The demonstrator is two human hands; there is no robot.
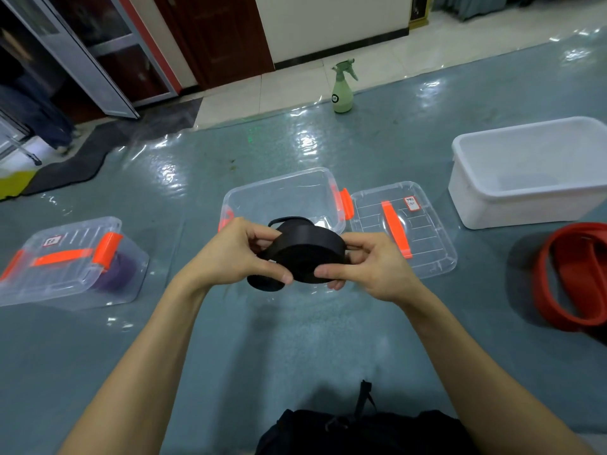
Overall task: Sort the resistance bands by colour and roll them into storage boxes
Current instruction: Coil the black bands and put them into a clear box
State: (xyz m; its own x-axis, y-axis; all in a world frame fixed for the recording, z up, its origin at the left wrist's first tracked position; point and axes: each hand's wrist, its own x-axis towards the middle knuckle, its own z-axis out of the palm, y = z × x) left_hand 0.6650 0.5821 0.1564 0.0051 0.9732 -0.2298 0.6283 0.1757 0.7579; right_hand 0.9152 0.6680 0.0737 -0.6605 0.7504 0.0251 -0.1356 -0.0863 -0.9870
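Glossy grey-blue floor sheet beneath open clear box. Opaque white rectangular tub well right of open box. Lidded clear box, orange latches, purple coil inside, well left. Flat ribbed lid just beside its right wall. Red rubber loops right, nearer. Left grip and right grip pinching flat matte black band roll, off floor, at box's near edge.

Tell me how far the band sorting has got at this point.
Done: purple band in the closed box. In hand: left hand and right hand grip a partly rolled black band in front of the open box. Left: red bands lie loose on the floor, unboxed.
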